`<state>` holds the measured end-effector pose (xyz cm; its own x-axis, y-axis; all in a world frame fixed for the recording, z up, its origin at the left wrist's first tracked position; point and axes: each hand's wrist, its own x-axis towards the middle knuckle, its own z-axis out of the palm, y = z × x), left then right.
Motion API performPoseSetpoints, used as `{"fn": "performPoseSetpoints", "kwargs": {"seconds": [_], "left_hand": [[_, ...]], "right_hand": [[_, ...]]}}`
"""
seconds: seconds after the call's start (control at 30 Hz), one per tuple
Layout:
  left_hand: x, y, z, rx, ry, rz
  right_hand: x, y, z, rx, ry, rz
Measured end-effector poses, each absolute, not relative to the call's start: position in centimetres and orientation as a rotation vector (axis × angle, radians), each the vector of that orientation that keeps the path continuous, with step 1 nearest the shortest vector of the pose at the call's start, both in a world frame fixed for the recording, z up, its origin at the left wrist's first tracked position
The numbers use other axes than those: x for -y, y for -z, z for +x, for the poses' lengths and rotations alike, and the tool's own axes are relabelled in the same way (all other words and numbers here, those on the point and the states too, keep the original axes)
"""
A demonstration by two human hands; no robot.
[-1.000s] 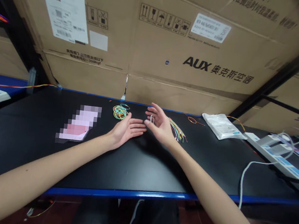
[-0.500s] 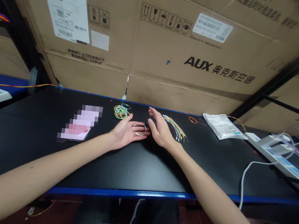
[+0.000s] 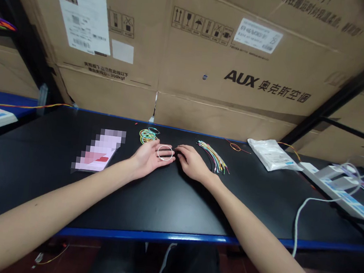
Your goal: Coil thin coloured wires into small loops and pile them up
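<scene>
We record 2 bare hands at the centre of a black surface [image 3: 167, 205] with a blue front edge. The left hand [image 3: 148, 160] lies palm up, its fingers open and relaxed, with 1 pale wire loop [image 3: 165, 152] resting across them; we see no grip on it. The right hand [image 3: 192, 164] lies palm down just beside it, released and empty, with its fingers loosely curved and their tips near the loop, apparently not touching it. Towards the far edge, a coil of coloured wires [image 3: 147, 136] lies just beyond the left hand, and a bundle of short coloured wires [image 3: 212, 156] fans out beyond the right hand; neither hand touches them. Progress as judged from the layout: 1 loop is on the left hand, while the coil and the bundle lie on the surface, so most of the wire appears unhandled. Further right are a white plastic packet [image 3: 273, 155], a thin orange wire [image 3: 235, 147] and a power strip [image 3: 337, 189]. To the left lies a flat sheet [image 3: 98, 151], too blurred to identify. Cardboard cartons [image 3: 236, 64] stand along the back.
</scene>
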<state>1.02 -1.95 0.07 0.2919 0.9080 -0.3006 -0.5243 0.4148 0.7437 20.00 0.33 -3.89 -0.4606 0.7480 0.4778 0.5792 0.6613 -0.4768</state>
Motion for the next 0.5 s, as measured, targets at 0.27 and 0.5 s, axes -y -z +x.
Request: {"fn": "performPoseSetpoints", "kwargs": {"seconds": [0.27,0.5], "left_hand": [[1.21,-0.24,0.42,-0.809,-1.06,0.627],[1.1,-0.55,0.34,-0.766,-1.123,0.588]], "right_hand": [[-0.12,4.0,19.99,2.258,-0.33,-1.006],[-0.12,4.11,20.03,2.277,-0.287,-1.001]]}}
